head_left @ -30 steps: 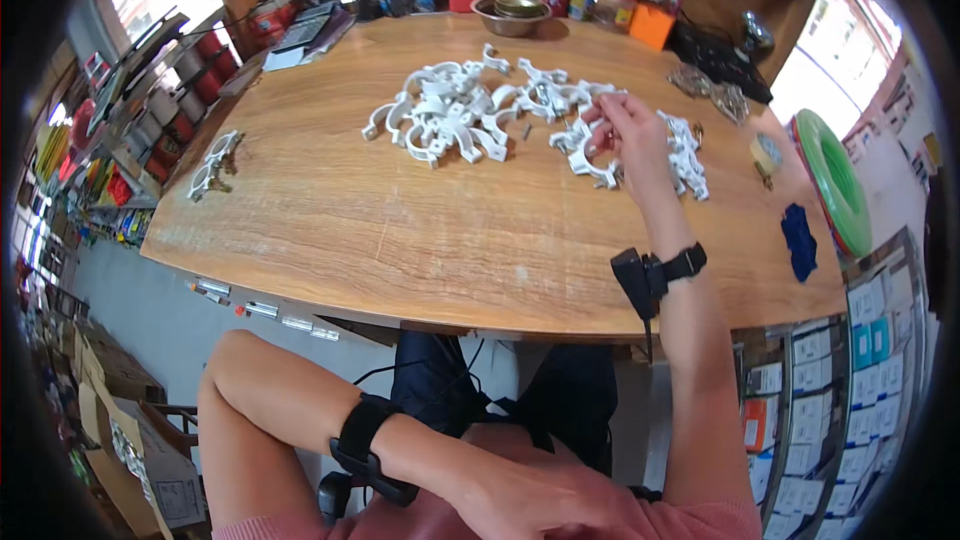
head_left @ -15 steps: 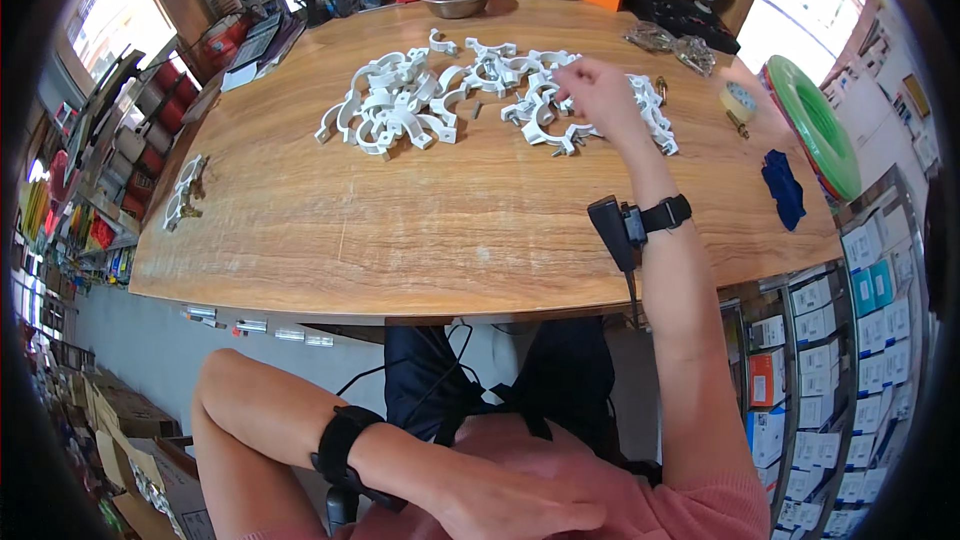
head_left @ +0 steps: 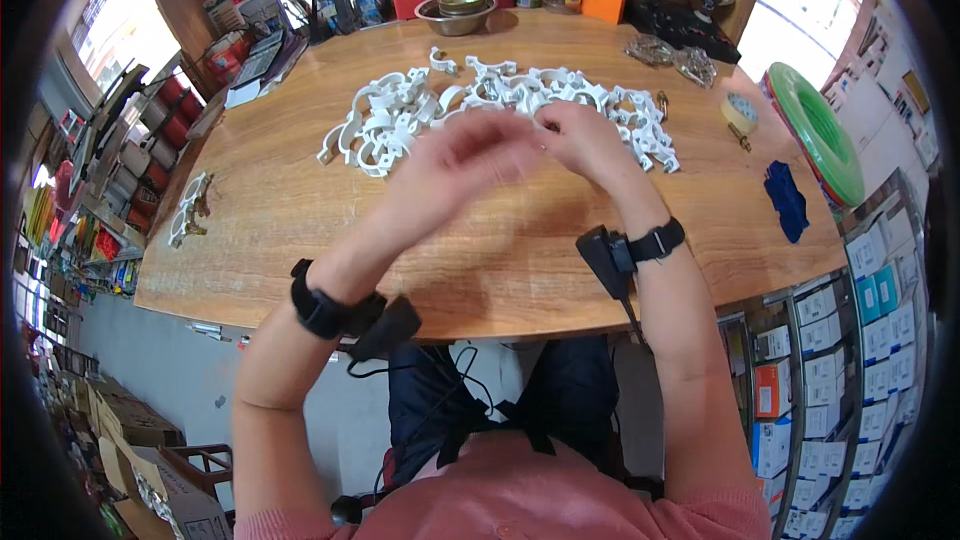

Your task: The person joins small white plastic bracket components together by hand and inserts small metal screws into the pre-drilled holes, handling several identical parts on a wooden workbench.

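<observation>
Both hands meet over the pile of white plastic pipe clips (head_left: 500,110) mid-worktop (head_left: 300,240). Right hand (head_left: 590,145) pinches a clip at the pile's near edge; left hand (head_left: 460,165) is blurred, can't tell its grip. Clips look light, stiff, springy, best grabbed by the curved band.

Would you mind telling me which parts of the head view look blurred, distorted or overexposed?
In the head view, the left hand is smeared by motion blur, while the right hand and white pipe clamps look sharper; fisheye distortion bows the wooden table edges, and the windows are blown out.
</observation>
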`<state>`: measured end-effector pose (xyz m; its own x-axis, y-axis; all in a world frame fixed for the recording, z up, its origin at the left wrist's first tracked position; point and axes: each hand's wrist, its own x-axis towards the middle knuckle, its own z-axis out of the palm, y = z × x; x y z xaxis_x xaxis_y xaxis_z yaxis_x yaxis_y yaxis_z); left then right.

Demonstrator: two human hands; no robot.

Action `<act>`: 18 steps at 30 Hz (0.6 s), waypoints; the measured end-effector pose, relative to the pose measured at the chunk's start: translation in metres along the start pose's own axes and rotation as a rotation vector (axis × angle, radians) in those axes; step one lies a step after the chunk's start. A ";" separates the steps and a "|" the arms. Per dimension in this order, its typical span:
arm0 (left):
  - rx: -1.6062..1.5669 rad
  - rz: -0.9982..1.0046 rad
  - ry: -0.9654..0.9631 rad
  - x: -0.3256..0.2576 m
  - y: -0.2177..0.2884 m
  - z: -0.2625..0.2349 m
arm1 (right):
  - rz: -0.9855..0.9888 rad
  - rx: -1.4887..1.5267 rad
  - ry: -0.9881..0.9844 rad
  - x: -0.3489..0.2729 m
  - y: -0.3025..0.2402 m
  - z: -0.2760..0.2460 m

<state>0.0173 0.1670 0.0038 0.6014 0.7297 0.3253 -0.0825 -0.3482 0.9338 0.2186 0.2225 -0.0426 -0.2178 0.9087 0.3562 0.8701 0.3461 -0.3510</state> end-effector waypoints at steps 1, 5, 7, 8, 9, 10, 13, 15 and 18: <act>-0.020 -0.035 0.257 0.009 -0.012 -0.016 | -0.016 0.005 0.004 0.003 -0.008 -0.004; -0.179 0.005 0.461 0.016 -0.036 -0.037 | 0.052 0.947 -0.164 -0.003 -0.039 -0.018; -0.254 -0.010 0.423 0.013 -0.038 -0.028 | -0.033 1.227 -0.200 -0.009 -0.049 -0.012; -0.336 0.024 0.280 0.013 -0.036 -0.025 | -0.069 1.219 -0.248 -0.009 -0.050 -0.009; -0.417 0.059 0.136 0.013 -0.032 -0.022 | -0.065 1.219 -0.254 -0.010 -0.052 -0.007; -0.441 0.046 0.103 0.012 -0.031 -0.022 | -0.093 1.213 -0.256 -0.010 -0.056 -0.006; -0.438 0.122 0.156 0.010 -0.029 -0.017 | -0.120 1.175 -0.242 -0.009 -0.059 -0.002; -0.429 0.101 0.185 0.009 -0.031 -0.019 | -0.099 1.136 -0.253 -0.009 -0.059 0.002; -0.346 0.178 0.224 0.008 -0.041 -0.027 | 0.002 1.162 -0.094 -0.011 -0.070 0.004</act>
<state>0.0040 0.2034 -0.0281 0.3704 0.7990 0.4737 -0.4530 -0.2898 0.8431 0.1579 0.1891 -0.0254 -0.2915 0.9063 0.3060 -0.0476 0.3058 -0.9509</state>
